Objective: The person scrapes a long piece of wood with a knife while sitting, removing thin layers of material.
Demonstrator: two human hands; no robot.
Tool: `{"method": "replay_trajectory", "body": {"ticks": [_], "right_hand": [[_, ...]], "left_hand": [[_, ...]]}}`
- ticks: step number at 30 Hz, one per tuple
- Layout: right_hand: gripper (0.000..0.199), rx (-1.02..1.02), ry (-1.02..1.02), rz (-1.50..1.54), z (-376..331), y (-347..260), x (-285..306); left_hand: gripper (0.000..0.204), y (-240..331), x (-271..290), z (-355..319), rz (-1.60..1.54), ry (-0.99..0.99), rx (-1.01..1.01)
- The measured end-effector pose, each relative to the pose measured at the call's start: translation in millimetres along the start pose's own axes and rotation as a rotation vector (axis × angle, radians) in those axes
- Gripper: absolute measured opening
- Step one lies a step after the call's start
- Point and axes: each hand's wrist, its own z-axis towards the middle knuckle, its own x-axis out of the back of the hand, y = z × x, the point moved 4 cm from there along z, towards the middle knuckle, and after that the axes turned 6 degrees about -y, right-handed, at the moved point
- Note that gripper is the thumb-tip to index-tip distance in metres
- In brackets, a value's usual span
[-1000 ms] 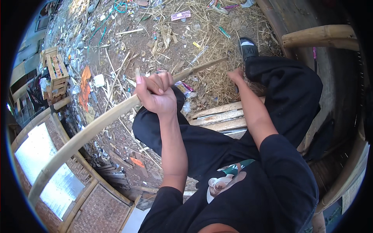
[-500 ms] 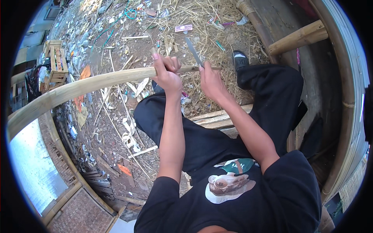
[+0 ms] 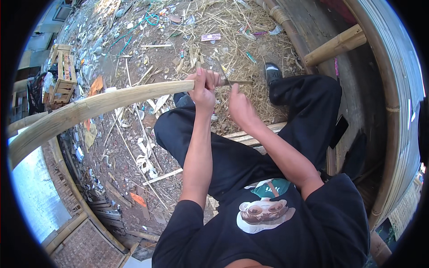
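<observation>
A long, pale bamboo pole (image 3: 107, 102) runs from the left rim to the middle of the view, its thin end lying to the right above my knees. My left hand (image 3: 204, 91) is closed around it near that end, thumb pointing up. Just right of it, my right hand (image 3: 242, 110) grips a knife (image 3: 224, 73). Its narrow blade points up and slightly left, seen almost edge-on, and crosses the pole's thin end. The knife's handle is hidden in my fist.
Straw (image 3: 241, 27) and scraps litter the dirt ground. A wooden crate (image 3: 66, 76) stands far left. Bamboo posts (image 3: 337, 44) and a dark plank ledge (image 3: 353, 96) flank my right, with a black phone-like slab (image 3: 339, 131) on it. Woven panels (image 3: 85, 245) lie lower left.
My left hand has shifted a little to the right along with the view. The knife blade has turned from showing its flat side to nearly edge-on.
</observation>
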Motion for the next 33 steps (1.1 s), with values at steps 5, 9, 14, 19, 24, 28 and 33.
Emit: {"method": "replay_trajectory", "body": {"ticks": [5, 9, 14, 19, 24, 28, 33], "right_hand": [[0.016, -0.082, -0.050, -0.068, 3.8, 7.2, 5.9], [0.015, -0.104, -0.119, -0.059, 2.5, 5.9, 19.5], [0.017, 0.057, 0.273, 0.188, -8.9, -21.0, 54.7], [0.029, -0.287, -0.052, -0.055, 2.8, 53.9, 2.3], [0.030, -0.275, -0.094, 0.242, -8.1, 59.0, 20.7], [0.034, -0.257, -0.049, 0.834, -18.7, 26.5, 27.7], [0.029, -0.135, 0.005, 0.491, -22.0, 21.2, 18.7]], "left_hand": [[0.051, -0.6, 4.9, 2.9, -0.017, -0.043, 0.007], [0.051, -1.4, 0.0, 1.1, -0.019, -0.097, 0.048], [0.051, -1.7, -11.8, 3.4, 0.002, -0.121, 0.014], [0.051, -5.9, 0.8, 3.0, -0.041, -0.175, 0.019], [0.049, -1.8, -13.2, 10.0, 0.047, -0.164, 0.061], [0.046, 22.2, -25.2, 14.4, 0.496, -0.132, 0.085], [0.033, 59.3, -60.9, 9.6, 0.671, 0.177, -0.081]]}}
